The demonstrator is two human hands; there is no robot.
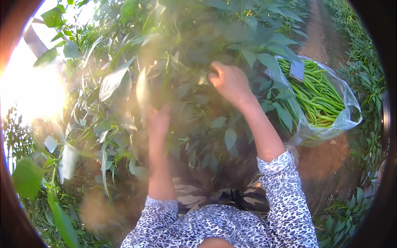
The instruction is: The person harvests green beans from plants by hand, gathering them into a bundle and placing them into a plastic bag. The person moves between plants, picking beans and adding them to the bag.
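My left hand [158, 116] reaches in among the leaves of a dense green pepper plant [201, 99]. Glare and blur hide its fingers, so what it touches is unclear. To the right and a little farther forward is my right hand [231, 80], its fingers curled at the foliage. Leaves and blur keep me from seeing whether anything is between those fingers. A slender green pepper [167, 62] hangs among the stems ahead of my left hand. Beyond my right forearm stands an open clear plastic bag [352, 107] full of long green peppers [319, 96].
A flat grey rectangular object [296, 70] lies on the peppers in the bag. Behind the bag runs a bare dirt path [314, 37], with another plant row [363, 71] along its right. Leafy stems [29, 178] rise close at the left, beneath strong sun glare.
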